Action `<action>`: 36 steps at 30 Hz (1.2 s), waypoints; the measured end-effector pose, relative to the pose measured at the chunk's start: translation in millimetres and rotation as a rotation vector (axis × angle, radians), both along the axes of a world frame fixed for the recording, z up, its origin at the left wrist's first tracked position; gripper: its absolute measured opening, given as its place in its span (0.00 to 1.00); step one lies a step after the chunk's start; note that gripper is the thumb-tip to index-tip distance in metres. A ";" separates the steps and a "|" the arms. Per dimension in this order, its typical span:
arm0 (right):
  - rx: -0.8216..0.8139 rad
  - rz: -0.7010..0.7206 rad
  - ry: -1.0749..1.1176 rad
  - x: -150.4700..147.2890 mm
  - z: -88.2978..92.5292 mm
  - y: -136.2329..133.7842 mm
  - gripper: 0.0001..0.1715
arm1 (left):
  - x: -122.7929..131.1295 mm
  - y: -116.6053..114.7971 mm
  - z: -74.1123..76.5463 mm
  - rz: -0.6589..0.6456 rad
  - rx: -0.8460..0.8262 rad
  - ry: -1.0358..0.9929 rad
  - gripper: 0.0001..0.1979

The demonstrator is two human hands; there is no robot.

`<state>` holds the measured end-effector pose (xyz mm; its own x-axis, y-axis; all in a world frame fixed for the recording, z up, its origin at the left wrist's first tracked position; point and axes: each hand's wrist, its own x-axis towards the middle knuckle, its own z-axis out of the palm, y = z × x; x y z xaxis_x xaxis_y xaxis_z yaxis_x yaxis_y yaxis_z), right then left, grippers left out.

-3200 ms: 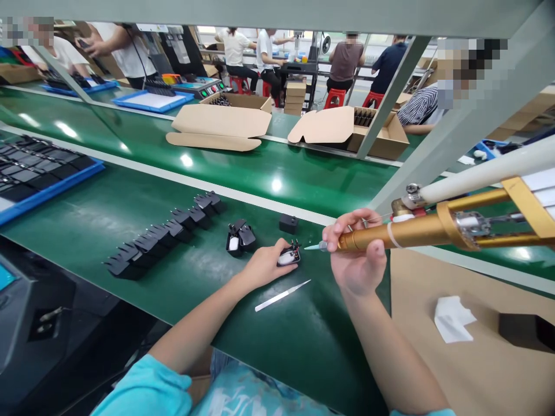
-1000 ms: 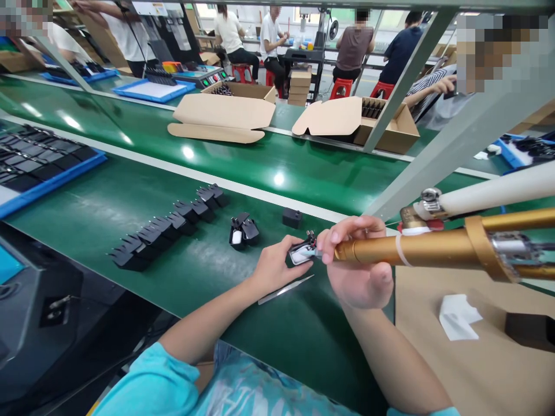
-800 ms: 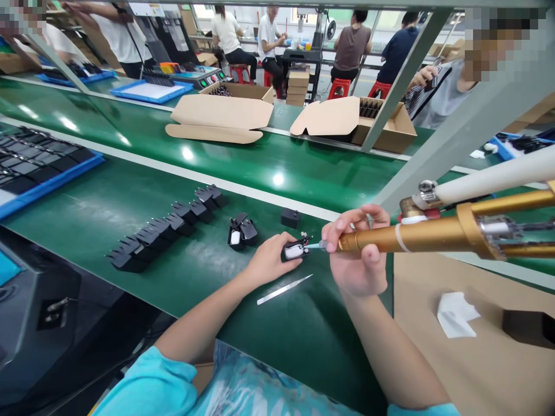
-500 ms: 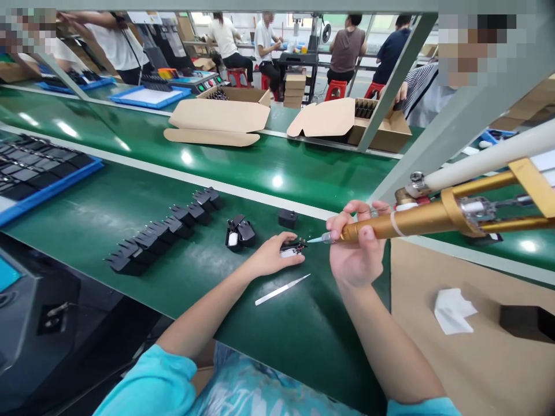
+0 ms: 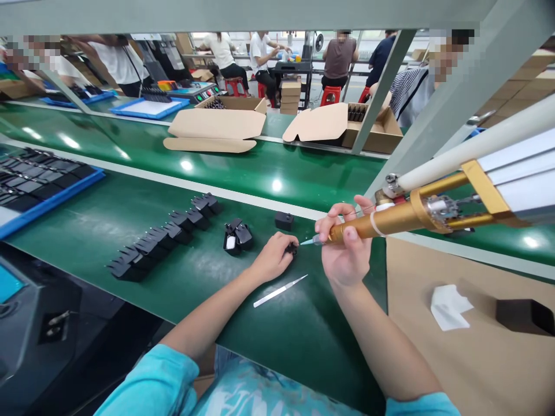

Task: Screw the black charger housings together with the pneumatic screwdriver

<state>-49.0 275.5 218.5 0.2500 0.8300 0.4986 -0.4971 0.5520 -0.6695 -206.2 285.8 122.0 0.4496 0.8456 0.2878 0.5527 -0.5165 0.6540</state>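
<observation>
My left hand (image 5: pixel 272 257) is closed round a small dark part (image 5: pixel 291 248) at the middle of the green table (image 5: pixel 191 289). In my right hand (image 5: pixel 347 248) is a gold dispenser (image 5: pixel 394 218), its pale blue tip (image 5: pixel 307 241) pointing left, close to the dark part. Below my left hand lies a pair of tweezers (image 5: pixel 277 292). A single black case (image 5: pixel 284 221) stands just beyond my hands. Left of them sit black cases with a white piece (image 5: pixel 231 241). Farther left runs a slanted row of black cases with pins (image 5: pixel 150 247).
A blue tray (image 5: pixel 56 199) of black units is at the left. Open cardboard boxes (image 5: pixel 381 130) stand across the green belt (image 5: pixel 243 167). Brown cardboard (image 5: pixel 416 323) at the right bears a white tissue (image 5: pixel 451 306) and a black block (image 5: pixel 524 316). Several people sit or stand behind.
The part in my left hand has turned, and its white side no longer shows. My left fingers have drawn closer together. The dispenser and my right hand appear slightly farther left.
</observation>
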 end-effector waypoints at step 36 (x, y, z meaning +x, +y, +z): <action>0.016 0.063 0.032 2.1 -1.8 1.4 0.21 | -15.9 13.3 6.4 -0.320 0.178 0.475 0.19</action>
